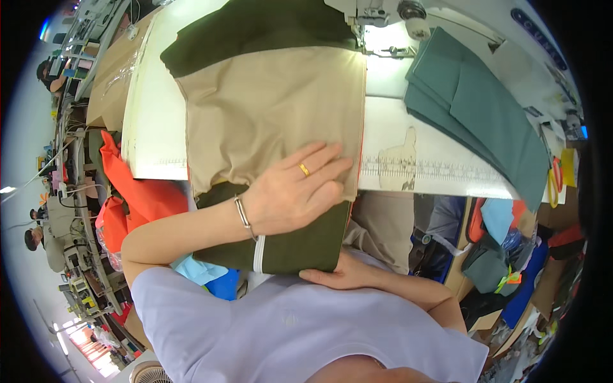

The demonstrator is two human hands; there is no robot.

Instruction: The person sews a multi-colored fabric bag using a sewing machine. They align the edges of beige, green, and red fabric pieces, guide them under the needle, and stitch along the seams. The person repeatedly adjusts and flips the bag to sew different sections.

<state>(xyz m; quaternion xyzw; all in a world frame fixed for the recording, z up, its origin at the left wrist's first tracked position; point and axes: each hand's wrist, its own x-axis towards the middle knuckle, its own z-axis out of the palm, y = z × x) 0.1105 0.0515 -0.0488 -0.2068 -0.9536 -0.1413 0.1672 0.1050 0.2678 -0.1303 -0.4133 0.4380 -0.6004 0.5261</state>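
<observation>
The left hand lies flat and wide open on the tan cloth, while the right hand below it holds the dark green cloth.

My left hand lies flat, fingers spread toward three o'clock, pressing the tan fabric on the white sewing table. My right hand sits at five o'clock from it, under the hanging edge of the dark olive fabric. Folded teal fabric rests at two o'clock, beside the sewing machine.
</observation>
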